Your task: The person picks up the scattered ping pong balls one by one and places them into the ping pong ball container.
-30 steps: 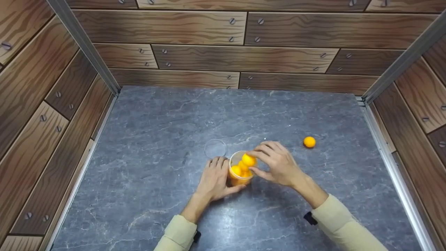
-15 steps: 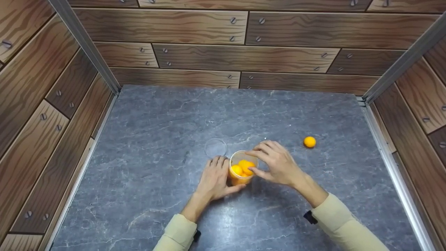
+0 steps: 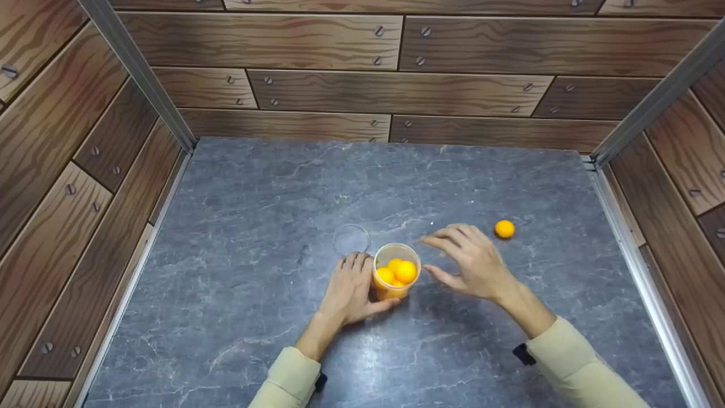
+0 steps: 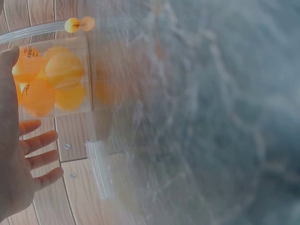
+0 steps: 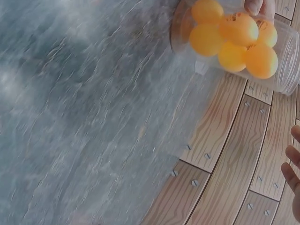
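A clear plastic jar [image 3: 397, 249] stands upright on the table with several orange table tennis balls [image 3: 406, 271] inside; print shows on some in the wrist views. My left hand [image 3: 352, 292] holds the jar from its left side, thumb [image 4: 9, 58] across the front and fingers [image 4: 42, 141] along the side. Just right of the rim is my right hand [image 3: 470, 260], its thumb and fingers apart with nothing between them. Farther right, a single orange table tennis ball [image 3: 504, 229] lies on the table.
A clear round lid [image 3: 351, 239] lies flat behind my left hand. The grey marbled table [image 3: 255, 192] is bordered by wood-patterned walls [image 3: 334, 42] at the back and sides, with metal rails [image 3: 640, 289] along the side edges.
The table tennis ball between my right fingers has dropped into the jar. My right hand has since drawn back to the right of the rim. My left hand stays at the jar.
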A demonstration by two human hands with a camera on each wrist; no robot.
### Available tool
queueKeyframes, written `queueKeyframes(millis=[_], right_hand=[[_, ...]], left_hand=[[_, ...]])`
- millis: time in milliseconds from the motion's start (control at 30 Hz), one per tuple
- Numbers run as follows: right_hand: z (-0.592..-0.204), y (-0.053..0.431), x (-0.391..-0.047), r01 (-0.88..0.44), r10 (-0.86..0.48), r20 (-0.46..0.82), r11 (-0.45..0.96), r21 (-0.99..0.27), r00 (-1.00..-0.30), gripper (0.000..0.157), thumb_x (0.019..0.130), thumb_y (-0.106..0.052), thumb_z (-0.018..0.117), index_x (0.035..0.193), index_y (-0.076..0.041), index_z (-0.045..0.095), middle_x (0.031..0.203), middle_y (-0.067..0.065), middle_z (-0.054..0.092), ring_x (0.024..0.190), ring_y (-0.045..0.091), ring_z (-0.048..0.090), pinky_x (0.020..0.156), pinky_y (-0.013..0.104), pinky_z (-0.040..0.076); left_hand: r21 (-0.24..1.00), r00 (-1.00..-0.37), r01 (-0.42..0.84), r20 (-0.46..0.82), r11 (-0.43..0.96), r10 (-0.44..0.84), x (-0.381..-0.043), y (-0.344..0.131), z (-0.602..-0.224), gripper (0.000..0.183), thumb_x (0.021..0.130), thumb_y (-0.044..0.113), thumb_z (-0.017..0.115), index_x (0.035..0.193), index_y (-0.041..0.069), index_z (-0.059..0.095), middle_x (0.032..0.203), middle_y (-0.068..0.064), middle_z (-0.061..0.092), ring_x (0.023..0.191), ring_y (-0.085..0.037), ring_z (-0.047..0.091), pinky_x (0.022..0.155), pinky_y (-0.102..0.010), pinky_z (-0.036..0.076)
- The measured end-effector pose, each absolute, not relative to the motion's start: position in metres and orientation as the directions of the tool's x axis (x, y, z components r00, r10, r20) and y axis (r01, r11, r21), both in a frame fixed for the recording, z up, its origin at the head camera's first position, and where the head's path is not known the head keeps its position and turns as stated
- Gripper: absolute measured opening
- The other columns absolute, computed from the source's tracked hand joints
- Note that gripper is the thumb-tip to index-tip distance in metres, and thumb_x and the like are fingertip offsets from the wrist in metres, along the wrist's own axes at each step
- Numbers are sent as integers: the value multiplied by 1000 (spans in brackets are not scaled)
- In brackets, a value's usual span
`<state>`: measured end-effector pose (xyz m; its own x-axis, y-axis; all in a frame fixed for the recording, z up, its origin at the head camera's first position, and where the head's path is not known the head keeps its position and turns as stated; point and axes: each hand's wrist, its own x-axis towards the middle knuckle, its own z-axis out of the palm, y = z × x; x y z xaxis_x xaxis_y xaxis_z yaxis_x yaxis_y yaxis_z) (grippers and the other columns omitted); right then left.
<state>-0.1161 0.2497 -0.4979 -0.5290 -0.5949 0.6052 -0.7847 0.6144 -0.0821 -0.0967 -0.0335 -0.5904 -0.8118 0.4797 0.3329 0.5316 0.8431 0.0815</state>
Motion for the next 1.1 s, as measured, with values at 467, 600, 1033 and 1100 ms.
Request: queueKeyframes(millis=[467,600,1033,1100], right_hand=[[-501,282,-119,-742,-573,627,671,-12,-528,50,88,-40,78,129,-12,73,115,8,75,104,30,69,90,48,57],[-504,292,-121,-719,-566,626,695,12,-536,50,92,-43,73,130,-11,73,115,9,75,101,32,68,86,49,57],[-526,327,-134,-642,-503,627,767,5,-595,57,95,-51,66,133,-9,70,114,16,73,101,39,68,89,57,56],[-529,332,-135,-631,-490,625,776,-6,-608,58,97,-53,64,133,-8,70,115,16,73,103,40,67,89,58,55]], left_hand=[[86,-810,534,340,841,479,-96,-32,-590,90,81,89,58,123,10,58,120,-8,66,116,-26,62,94,-43,51],[76,-814,530,326,845,481,-96,-33,-589,90,81,91,55,123,11,57,120,-7,66,116,-26,61,95,-42,51],[89,-818,528,317,844,479,-95,-33,-588,91,81,89,57,126,11,57,120,-7,66,117,-26,61,96,-42,51],[87,-819,528,317,845,479,-95,-34,-588,91,81,90,57,126,11,57,120,-7,66,117,-26,61,96,-42,51]])
